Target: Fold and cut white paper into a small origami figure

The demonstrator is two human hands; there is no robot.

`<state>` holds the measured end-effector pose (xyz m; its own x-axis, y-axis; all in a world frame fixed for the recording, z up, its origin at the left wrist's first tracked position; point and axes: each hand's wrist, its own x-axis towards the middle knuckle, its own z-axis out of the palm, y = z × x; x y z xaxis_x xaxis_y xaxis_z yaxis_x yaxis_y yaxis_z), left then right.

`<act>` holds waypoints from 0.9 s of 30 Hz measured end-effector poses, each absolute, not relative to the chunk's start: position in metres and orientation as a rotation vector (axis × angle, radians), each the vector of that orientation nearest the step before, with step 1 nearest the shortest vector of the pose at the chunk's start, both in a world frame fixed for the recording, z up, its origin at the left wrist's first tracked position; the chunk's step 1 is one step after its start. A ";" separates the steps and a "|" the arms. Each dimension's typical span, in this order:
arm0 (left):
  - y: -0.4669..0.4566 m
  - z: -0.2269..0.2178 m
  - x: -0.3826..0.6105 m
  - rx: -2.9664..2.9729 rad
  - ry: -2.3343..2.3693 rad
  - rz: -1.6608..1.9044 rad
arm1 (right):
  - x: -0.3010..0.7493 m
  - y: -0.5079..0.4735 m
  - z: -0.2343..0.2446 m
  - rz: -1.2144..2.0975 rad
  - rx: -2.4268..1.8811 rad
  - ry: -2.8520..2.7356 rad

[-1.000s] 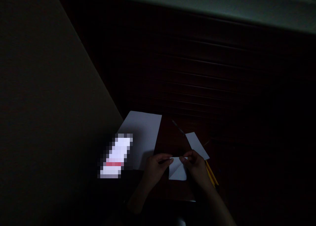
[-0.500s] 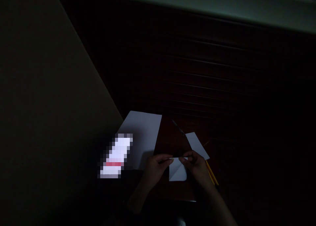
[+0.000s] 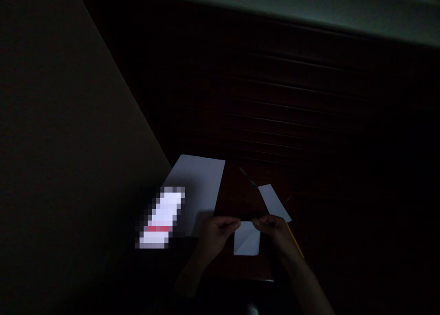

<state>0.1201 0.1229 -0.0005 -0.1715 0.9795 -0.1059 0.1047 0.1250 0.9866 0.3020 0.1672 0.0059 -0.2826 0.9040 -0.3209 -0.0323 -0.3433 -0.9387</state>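
A small white folded paper [image 3: 246, 241] lies on a dark wooden table [image 3: 237, 196] in dim light. My left hand [image 3: 216, 239] pinches its top left corner, fingers curled closed. My right hand [image 3: 275, 234] pinches its top right corner in the same way. Both hands rest low on the table with the paper between them.
A larger white sheet [image 3: 199, 186] lies to the left, a blurred white and red object [image 3: 161, 218] beside it. A white paper strip [image 3: 274, 201], a dark pen [image 3: 248, 177] and yellow pencils [image 3: 294, 241] lie to the right. A pale wall [image 3: 62, 145] stands at left.
Both hands and the small paper have shifted slightly toward me. My fingers have curled lower over the paper's top edge.
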 end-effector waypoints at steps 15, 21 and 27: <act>0.123 -0.005 0.119 1.042 1.448 1.202 | 0.303 0.166 0.008 1.752 -1.281 -1.138; 0.123 -0.005 0.120 0.976 1.423 1.223 | 0.308 0.169 0.007 1.747 -1.318 -1.081; 0.123 -0.003 0.121 0.952 1.416 1.207 | 0.306 0.170 0.010 1.686 -1.309 -1.145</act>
